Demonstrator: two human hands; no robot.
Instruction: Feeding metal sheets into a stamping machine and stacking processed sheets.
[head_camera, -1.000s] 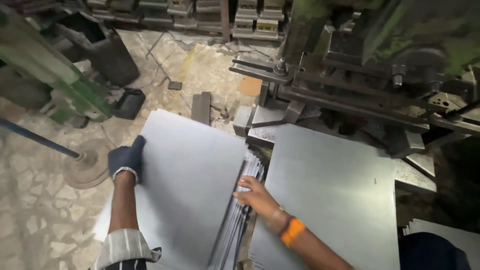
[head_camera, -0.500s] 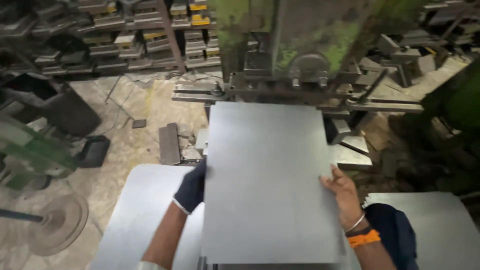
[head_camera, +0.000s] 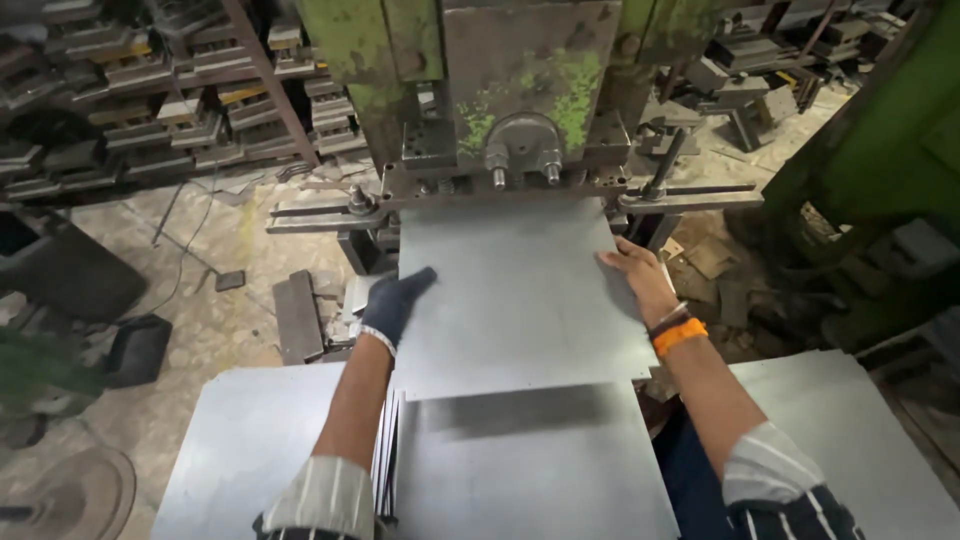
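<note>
- While the sheet is being fed, note the rack of stacked metal parts (head_camera: 150, 110) in the upper left of the frame and the dark flat block (head_camera: 298, 316) on the floor at centre left; both lie well apart from the work.
- At lower left, 1 flat steel sheet (head_camera: 250, 450) rests beside a stack of sheets seen edge-on (head_camera: 386, 450).
- Left hand (head_camera: 392, 303), in a dark knit glove, lies at the left edge of the metal sheet (head_camera: 515, 290), fingers spread on its top face; whether the thumb hooks under the edge cannot be told.
- Centre frame: the metal sheet lies flat, its far edge at or under the tooling of the green press (head_camera: 500, 90), its near edge overlapping another sheet (head_camera: 530, 470) below it.
- Right hand (head_camera: 632, 272), bare, with an orange wristband (head_camera: 679, 335), presses flat on the right edge of the sheet; it is not closed around it.
- Judgement: keep both hands level and push evenly so the sheet enters square to the 2 side guide bars (head_camera: 690, 200).
- Judgement: keep fingers back from the tooling, and mind the bare hand on the cut edge.
- At lower right, 1 more sheet (head_camera: 850, 440) lies flat.
</note>
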